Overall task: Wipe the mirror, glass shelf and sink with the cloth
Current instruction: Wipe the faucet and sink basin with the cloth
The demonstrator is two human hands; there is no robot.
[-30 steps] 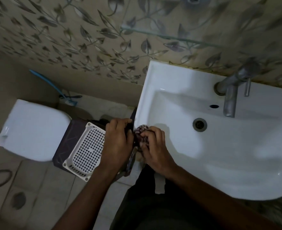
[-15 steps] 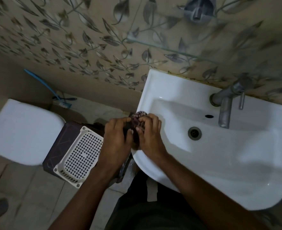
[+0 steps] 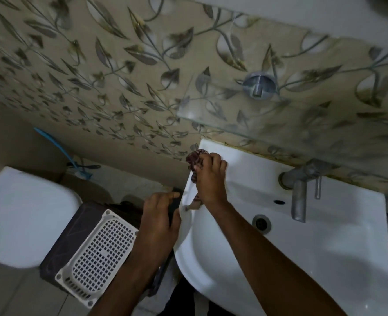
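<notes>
Fingers of my right hand now curl round the bunched cloth alone, carrying it up the sink rim's far-left corner; my left hand has let go, loosely curled beside the rim. I judge the sink wipe underway.

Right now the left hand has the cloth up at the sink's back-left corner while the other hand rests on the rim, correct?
Not quite: the head view shows the right hand gripping the cloth at the sink's back-left corner. The left hand is the one on the rim.
</notes>
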